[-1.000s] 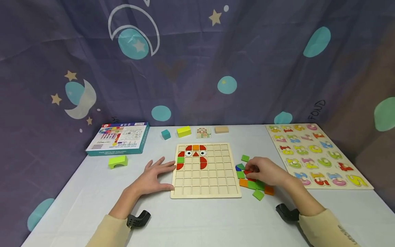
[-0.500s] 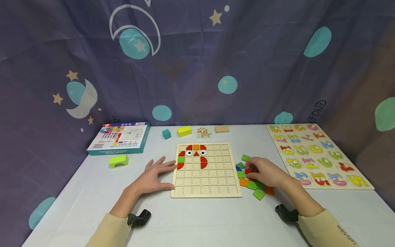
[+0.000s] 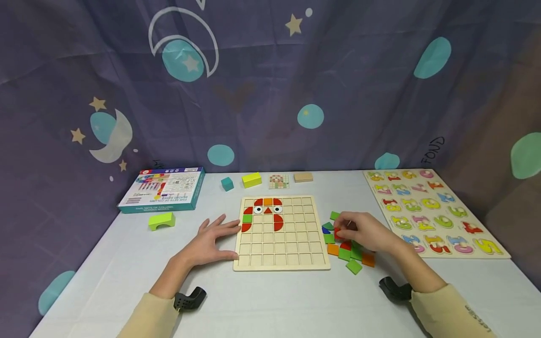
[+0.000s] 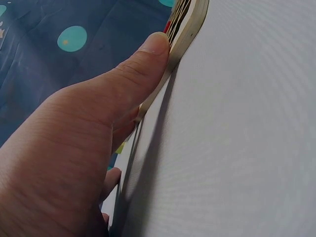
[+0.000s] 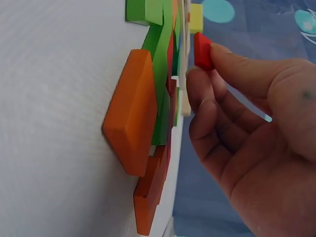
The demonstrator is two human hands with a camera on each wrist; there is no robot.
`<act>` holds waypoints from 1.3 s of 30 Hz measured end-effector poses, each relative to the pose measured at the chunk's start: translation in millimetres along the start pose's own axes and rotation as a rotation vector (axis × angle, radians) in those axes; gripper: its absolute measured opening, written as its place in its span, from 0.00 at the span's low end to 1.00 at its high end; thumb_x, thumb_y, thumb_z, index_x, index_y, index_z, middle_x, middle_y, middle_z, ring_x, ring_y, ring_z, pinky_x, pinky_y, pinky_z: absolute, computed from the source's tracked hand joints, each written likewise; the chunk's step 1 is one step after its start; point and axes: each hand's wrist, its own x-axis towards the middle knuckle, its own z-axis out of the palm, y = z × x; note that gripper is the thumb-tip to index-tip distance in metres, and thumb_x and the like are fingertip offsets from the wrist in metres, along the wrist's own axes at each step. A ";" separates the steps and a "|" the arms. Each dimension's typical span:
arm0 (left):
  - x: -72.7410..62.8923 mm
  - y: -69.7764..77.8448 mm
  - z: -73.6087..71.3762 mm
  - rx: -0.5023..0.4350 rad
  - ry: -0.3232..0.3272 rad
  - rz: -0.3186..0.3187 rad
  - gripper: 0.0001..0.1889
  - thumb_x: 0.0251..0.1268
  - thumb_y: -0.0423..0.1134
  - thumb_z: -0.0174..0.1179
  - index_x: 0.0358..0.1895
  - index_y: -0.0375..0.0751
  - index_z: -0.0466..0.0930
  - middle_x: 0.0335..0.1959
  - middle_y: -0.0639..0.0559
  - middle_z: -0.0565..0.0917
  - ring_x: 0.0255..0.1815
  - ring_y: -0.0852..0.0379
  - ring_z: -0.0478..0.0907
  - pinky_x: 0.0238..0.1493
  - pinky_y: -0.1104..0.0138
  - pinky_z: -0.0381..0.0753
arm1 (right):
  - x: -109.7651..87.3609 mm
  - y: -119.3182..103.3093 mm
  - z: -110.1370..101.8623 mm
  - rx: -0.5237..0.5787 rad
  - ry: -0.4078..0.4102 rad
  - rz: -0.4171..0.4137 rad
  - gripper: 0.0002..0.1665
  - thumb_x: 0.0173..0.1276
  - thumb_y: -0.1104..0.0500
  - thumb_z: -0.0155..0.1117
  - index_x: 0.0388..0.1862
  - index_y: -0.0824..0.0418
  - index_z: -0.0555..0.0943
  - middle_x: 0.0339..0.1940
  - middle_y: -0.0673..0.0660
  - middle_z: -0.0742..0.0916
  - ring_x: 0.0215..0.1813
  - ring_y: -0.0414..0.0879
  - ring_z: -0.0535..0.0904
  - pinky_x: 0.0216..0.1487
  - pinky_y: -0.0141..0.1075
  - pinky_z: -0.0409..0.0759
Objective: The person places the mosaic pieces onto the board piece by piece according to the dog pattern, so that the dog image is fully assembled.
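Observation:
My left hand rests spread against the left edge of the wooden grid board. In the left wrist view, its thumb touches the board's rim. The grid holds red, green and orange tiles and two eye tiles in its upper left part. To the right of the board, my right hand pinches a small red tile between thumb and fingers, raised off the pile. Under and around that hand lie loose tiles: green, orange, blue and another red.
Along the back stand a teal cube, a yellow block, a pattern card and a plain wooden block. At left are a box and a green arch block. A number puzzle board lies at right.
My right hand has risen slightly from the pile with the red tile in its pinch, uncovering another red tile below. The left hand has stayed at the board's edge.

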 end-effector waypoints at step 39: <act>-0.3 1.7 -1.5 0.006 -0.013 -0.014 0.43 0.51 0.63 0.74 0.69 0.45 0.77 0.74 0.55 0.69 0.81 0.40 0.46 0.73 0.37 0.33 | 0.1 -8.4 5.2 0.211 -0.082 0.038 0.08 0.74 0.64 0.63 0.49 0.65 0.83 0.37 0.55 0.85 0.35 0.48 0.82 0.40 0.35 0.83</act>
